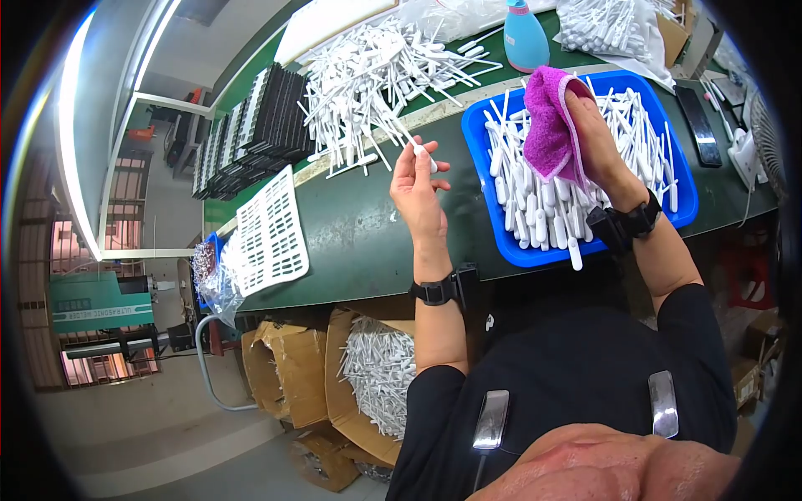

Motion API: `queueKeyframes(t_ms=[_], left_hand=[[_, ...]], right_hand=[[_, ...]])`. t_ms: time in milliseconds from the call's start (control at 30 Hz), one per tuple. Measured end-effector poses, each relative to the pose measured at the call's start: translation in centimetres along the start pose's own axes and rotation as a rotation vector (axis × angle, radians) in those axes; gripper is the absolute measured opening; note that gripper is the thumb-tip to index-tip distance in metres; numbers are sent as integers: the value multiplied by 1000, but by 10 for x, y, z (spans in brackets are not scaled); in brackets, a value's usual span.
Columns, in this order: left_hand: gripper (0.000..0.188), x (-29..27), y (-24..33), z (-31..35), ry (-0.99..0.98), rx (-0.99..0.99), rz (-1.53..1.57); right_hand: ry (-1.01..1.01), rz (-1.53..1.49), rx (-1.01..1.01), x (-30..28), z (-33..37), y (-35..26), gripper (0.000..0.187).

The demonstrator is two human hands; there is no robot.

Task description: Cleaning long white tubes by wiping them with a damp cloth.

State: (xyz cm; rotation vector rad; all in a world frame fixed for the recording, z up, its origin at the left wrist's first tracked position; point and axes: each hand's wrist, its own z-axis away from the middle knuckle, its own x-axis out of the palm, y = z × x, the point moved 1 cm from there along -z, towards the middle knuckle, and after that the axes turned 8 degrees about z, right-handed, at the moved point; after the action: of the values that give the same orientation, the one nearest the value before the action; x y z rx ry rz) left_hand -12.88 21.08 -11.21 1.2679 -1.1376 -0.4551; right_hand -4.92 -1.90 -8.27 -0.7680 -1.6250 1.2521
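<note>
My left hand point(420, 192) is closed, its fingers pinching a white plastic stick with a thick rounded end point(425, 159). Beyond it, a loose heap of similar white sticks point(368, 71) is spread on the green table. In my right hand point(600, 146) a purple cloth point(550, 125) is bunched and hangs down from the fingers. That hand is above a blue tray point(685, 188) filled with more white sticks point(535, 200). One stick pokes out over the tray's near rim.
A blue spray bottle point(525, 40) stands behind the tray. Stacked black trays point(251, 125) and a white slotted panel point(271, 230) are at left. A bag of white pieces point(608, 29) lies at the back. Below the table is a cardboard box point(342, 392) of white sticks.
</note>
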Motion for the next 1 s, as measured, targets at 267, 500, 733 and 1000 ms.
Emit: queueKeyframes(t_ms=[267, 500, 733, 1000], left_hand=[[31, 0, -5, 6, 32, -152, 174], [32, -5, -5, 6, -2, -176, 153], [21, 38, 7, 9, 22, -104, 147], [21, 106, -9, 41, -484, -93, -388]], right_hand=[[-15, 1, -11, 0, 2, 0, 36], [48, -15, -29, 5, 2, -1, 35], [179, -18, 32, -5, -2, 5, 33], [-5, 142, 127, 15, 16, -13, 28]])
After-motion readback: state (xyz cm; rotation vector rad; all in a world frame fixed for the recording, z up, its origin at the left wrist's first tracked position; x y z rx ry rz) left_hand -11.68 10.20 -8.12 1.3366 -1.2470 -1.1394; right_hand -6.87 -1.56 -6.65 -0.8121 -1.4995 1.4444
